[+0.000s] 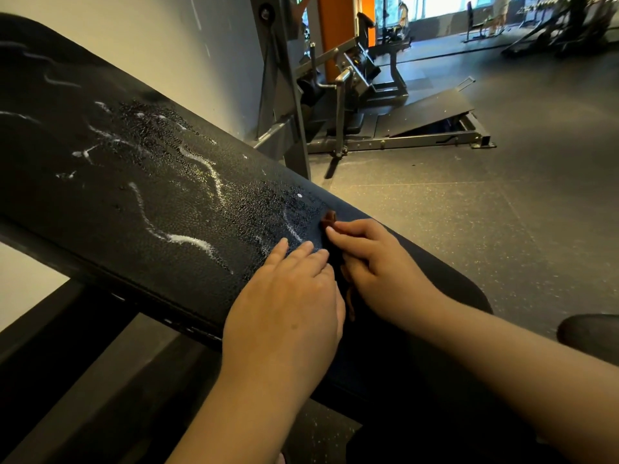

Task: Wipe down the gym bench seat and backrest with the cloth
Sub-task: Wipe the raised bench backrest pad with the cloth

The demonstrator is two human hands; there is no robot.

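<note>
Gripping a brown cloth (330, 220) in curled fingers, the right hand (375, 266) rests right of centre on the black padded surface (150, 202); most of the cloth is hidden beneath it. Just left of it, the left hand (284, 296) lies flat on the pad, fingers straight. Beyond them, white foam streaks (191, 241) and droplets spread toward the upper left. At the upper centre a grey weight machine (351, 78) stands on the floor (469, 212).
</note>
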